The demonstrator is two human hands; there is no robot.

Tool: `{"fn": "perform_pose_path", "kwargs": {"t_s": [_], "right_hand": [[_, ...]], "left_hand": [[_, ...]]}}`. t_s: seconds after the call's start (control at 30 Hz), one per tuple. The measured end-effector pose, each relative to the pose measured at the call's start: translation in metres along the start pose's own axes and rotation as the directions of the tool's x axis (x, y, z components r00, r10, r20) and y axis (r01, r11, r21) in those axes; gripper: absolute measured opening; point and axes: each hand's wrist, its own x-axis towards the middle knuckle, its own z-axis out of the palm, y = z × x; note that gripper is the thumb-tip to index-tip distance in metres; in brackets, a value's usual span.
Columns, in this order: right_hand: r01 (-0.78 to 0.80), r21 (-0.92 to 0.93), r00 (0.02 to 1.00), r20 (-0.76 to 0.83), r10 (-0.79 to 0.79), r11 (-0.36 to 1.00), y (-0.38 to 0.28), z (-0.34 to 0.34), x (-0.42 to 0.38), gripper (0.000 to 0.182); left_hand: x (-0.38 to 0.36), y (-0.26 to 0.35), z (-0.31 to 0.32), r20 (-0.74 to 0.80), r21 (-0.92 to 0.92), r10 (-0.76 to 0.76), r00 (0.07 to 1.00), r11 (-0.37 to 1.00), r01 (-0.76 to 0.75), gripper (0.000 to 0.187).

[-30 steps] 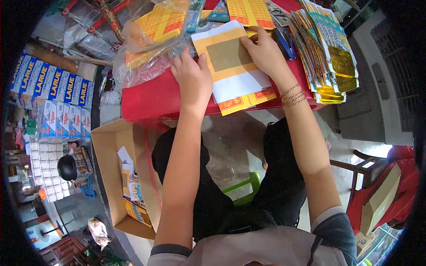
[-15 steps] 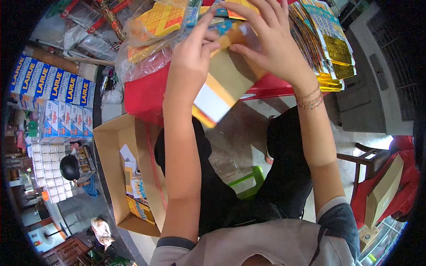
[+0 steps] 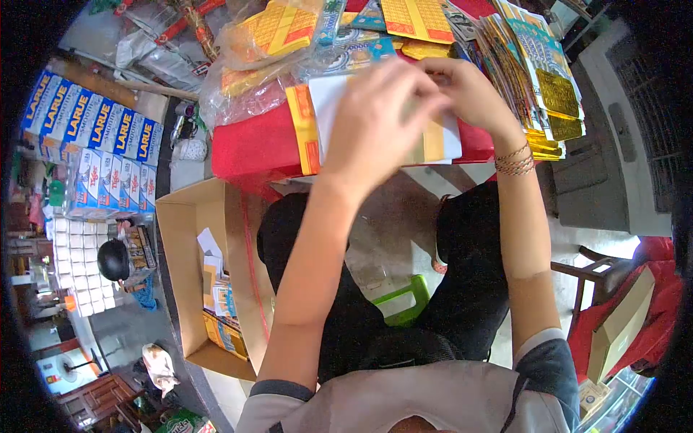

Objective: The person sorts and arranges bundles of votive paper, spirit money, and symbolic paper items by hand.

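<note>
A bundle of paper sheets lies at the front edge of the red table, beneath both hands. It shows a yellow-and-red printed sheet (image 3: 304, 130), a white sheet (image 3: 323, 97) and a tan sheet (image 3: 435, 138). My left hand (image 3: 382, 108) is over the middle of the bundle, smeared by motion, its fingertips close to my right hand. My right hand (image 3: 473, 92) is over the bundle's right end, fingers curled inward; whatever is between them is hidden. Behind them lie a yellow printed sheet (image 3: 417, 20) and blue note-like papers (image 3: 361, 54).
Stacked papers with gold sheets (image 3: 559, 94) stand at the table's right. Plastic-wrapped yellow papers (image 3: 281, 29) lie at the left. Below left is an open cardboard box (image 3: 191, 209) holding papers. A green stool (image 3: 404, 307) is between my legs; beer cartons (image 3: 94, 119) are stacked far left.
The paper bundle, held tilted over the table's edge before, now lies flatter on the red table. My left hand has moved right across it, and my right hand has come lower.
</note>
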Motion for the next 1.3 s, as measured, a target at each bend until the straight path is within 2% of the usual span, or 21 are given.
{"fn": "perform_pose_path", "kwargs": {"t_s": [0.03, 0.07, 0.13, 0.17, 0.2, 0.27, 0.3, 0.37, 0.4, 0.47, 0.5, 0.57, 0.6, 0.67, 0.7, 0.73, 0.8, 0.87, 0.93, 1.1, 1.3], "right_hand": [[-0.075, -0.064, 0.997, -0.025, 0.074, 0.995, -0.004, -0.004, 0.003, 0.025], [-0.075, -0.068, 0.997, -0.031, 0.073, 0.995, -0.004, -0.005, 0.004, 0.025], [-0.015, 0.066, 0.968, -0.248, 0.031, 0.998, -0.005, -0.005, 0.006, 0.023], [-0.002, 0.114, 0.945, -0.326, 0.039, 0.993, -0.002, -0.006, 0.007, 0.023], [-0.006, 0.107, 0.944, -0.328, 0.041, 0.994, -0.004, -0.007, 0.007, 0.023], [0.038, 0.356, 0.907, -0.404, 0.117, 0.934, -0.009, -0.01, 0.007, 0.023], [0.053, 0.372, 0.898, -0.423, 0.119, 0.927, -0.007, -0.01, 0.008, 0.024], [0.051, 0.396, 0.882, -0.449, 0.145, 0.917, -0.007, -0.007, 0.008, 0.025], [0.042, 0.426, 0.869, -0.462, 0.178, 0.904, -0.006, -0.004, 0.009, 0.026], [0.095, 0.491, 0.871, -0.462, 0.167, 0.866, 0.0, 0.003, 0.013, 0.027], [0.072, 0.555, 0.875, -0.434, 0.215, 0.829, -0.001, 0.007, 0.014, 0.027], [0.006, 0.62, 0.897, -0.351, 0.27, 0.784, -0.003, 0.014, 0.013, 0.026], [0.006, 0.62, 0.898, -0.349, 0.268, 0.785, -0.007, 0.017, 0.012, 0.026], [-0.081, 0.501, 0.951, -0.219, 0.217, 0.862, -0.015, 0.022, 0.01, 0.022], [-0.059, 0.452, 0.966, -0.2, 0.166, 0.89, -0.012, 0.025, 0.011, 0.023], [-0.058, 0.45, 0.966, -0.199, 0.164, 0.891, -0.009, 0.028, 0.011, 0.023], [-0.001, 0.44, 0.961, -0.247, 0.121, 0.898, -0.01, 0.035, 0.013, 0.028], [-0.011, 0.441, 0.957, -0.254, 0.137, 0.898, -0.016, 0.04, 0.014, 0.029], [0.089, 0.412, 0.935, -0.347, 0.066, 0.907, -0.018, 0.044, 0.016, 0.025], [0.139, 0.514, 0.927, -0.369, 0.072, 0.847, -0.007, 0.056, 0.021, 0.024], [0.075, 0.502, 0.926, -0.356, 0.127, 0.861, -0.008, 0.06, 0.019, 0.029]], "left_hand": [[-0.006, 0.024, 0.001, 0.136, -0.132, -0.223, 0.965, 0.962, 0.241, 0.024], [-0.013, 0.027, 0.005, 0.396, -0.242, -0.277, 0.876, 0.888, 0.39, 0.025], [-0.018, 0.028, 0.009, 0.638, -0.322, -0.218, 0.739, 0.796, 0.512, 0.028], [-0.019, 0.026, 0.007, 0.686, -0.253, -0.361, 0.632, 0.695, 0.672, 0.033], [-0.026, 0.014, 0.01, 0.557, -0.351, -0.462, 0.69, 0.621, 0.7, 0.053], [-0.014, -0.002, -0.009, 0.41, -0.449, -0.708, 0.575, 0.392, 0.803, 0.059], [-0.009, -0.011, -0.025, 0.338, -0.411, -0.765, 0.548, 0.403, 0.818, 0.057], [-0.012, -0.033, -0.036, 0.072, -0.512, -0.852, 0.519, 0.415, 0.752, 0.049], [-0.013, -0.042, -0.045, 0.051, -0.525, -0.849, 0.526, 0.425, 0.737, 0.043], [-0.016, -0.054, -0.043, -0.113, -0.502, -0.826, 0.552, 0.527, 0.686, 0.039], [-0.015, -0.052, -0.041, -0.115, -0.503, -0.824, 0.554, 0.53, 0.683, 0.039], [-0.014, -0.045, -0.03, -0.062, -0.763, -0.765, 0.642, 0.451, 0.464, 0.046], [-0.013, -0.044, -0.027, -0.065, -0.763, -0.765, 0.641, 0.452, 0.462, 0.046], [-0.011, -0.044, -0.024, -0.091, -0.841, -0.691, 0.717, 0.439, 0.316, 0.042], [-0.009, -0.045, -0.02, -0.181, -0.812, -0.648, 0.74, 0.523, 0.259, 0.037], [-0.009, -0.044, -0.02, -0.184, -0.812, -0.647, 0.74, 0.524, 0.257, 0.037], [-0.007, -0.042, -0.021, -0.295, -0.677, -0.523, 0.799, 0.705, 0.212, 0.034], [-0.003, -0.039, -0.021, -0.307, -0.66, -0.5, 0.81, 0.725, 0.197, 0.033], [0.002, -0.038, -0.02, -0.316, -0.646, -0.474, 0.822, 0.742, 0.18, 0.031], [0.009, -0.04, -0.018, -0.325, -0.637, -0.443, 0.835, 0.755, 0.153, 0.033], [0.0, -0.05, -0.01, -0.375, -0.555, -0.478, 0.794, 0.802, 0.221, 0.034]]}}
